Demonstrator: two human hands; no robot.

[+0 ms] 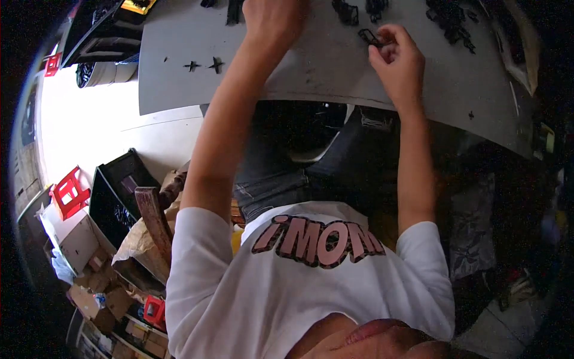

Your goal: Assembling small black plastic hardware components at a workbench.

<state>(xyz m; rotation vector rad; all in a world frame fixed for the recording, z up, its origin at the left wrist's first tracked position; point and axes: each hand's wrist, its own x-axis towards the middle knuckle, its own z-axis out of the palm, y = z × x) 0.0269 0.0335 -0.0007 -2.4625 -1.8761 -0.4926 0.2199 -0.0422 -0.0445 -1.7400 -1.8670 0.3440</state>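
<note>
My right hand (402,54) is above the grey table (323,75), its thumb and fingers pinched on a small black open-framed part (368,37). The part looks like a thin looped plastic piece. Reaching to the far edge of the picture, my left hand (275,17) shows only its back and wrist; its fingers are cut off or hidden. Just left of it lies a dark strip-like piece (234,12). Beyond my right hand are black clumps of parts (345,12), and a larger black pile (452,25) lies to its right.
Two small black cross-shaped pieces (215,64) lie on the table's left side, a tiny one (471,115) near its right front edge. Left of the table are a white bin (113,75), a black crate (122,185), a red stool (70,192) and cardboard boxes (98,311).
</note>
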